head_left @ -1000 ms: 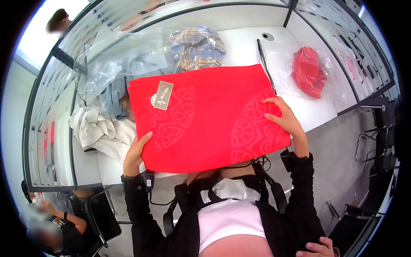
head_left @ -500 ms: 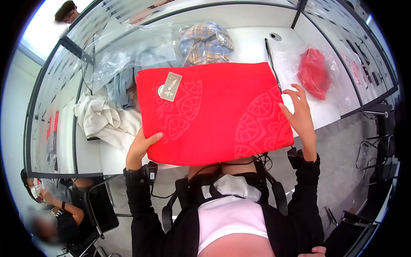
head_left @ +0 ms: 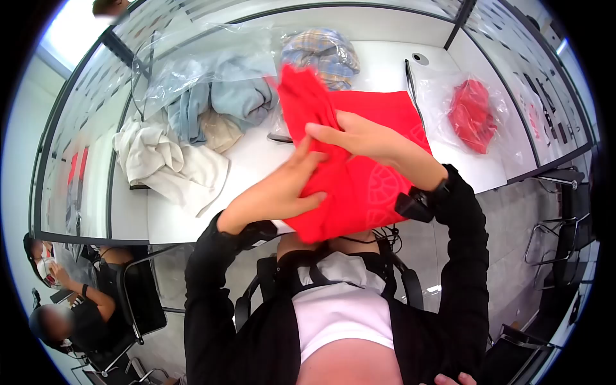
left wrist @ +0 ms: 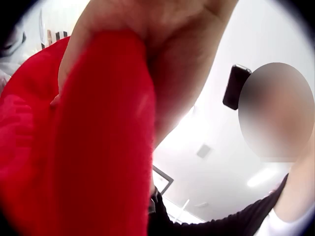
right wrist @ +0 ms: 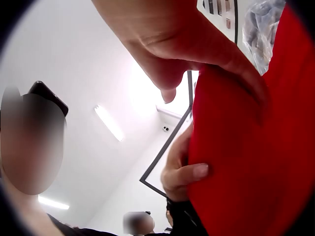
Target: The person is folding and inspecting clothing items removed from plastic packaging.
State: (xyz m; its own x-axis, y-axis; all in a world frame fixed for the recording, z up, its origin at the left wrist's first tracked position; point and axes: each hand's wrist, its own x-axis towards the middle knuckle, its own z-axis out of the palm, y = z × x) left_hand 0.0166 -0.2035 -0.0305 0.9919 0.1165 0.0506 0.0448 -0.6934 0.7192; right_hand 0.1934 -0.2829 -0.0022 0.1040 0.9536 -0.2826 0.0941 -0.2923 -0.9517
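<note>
The red cloth point(head_left: 378, 173), with a paler printed pattern, is bent over on itself above the table edge, its left part raised into a thick fold. My left hand point(head_left: 273, 196) holds the near part of that fold, thumb across the red face. Farther up, my right hand point(head_left: 369, 138) grips the fold from the right, its thumb pointing left. In the left wrist view, the cloth point(left wrist: 103, 137) runs through the grasp of my left hand point(left wrist: 162, 34). The right wrist view has my right hand point(right wrist: 182, 44) around the upper edge, with the left thumb lower on the cloth.
White fabric point(head_left: 170, 163) and blue-grey clothing point(head_left: 240, 96) lie at the table's left. Behind the cloth is a bagged plaid garment point(head_left: 324, 54). A red item in clear plastic point(head_left: 471, 119) lies at right. Partitions surround the table point(head_left: 250, 167); a seated person is at lower left.
The cloth was spread flat; its left side is now folded rightward and bunched up. Both hands have moved inward onto the fold, the right from the right edge. The tag is now hidden.
</note>
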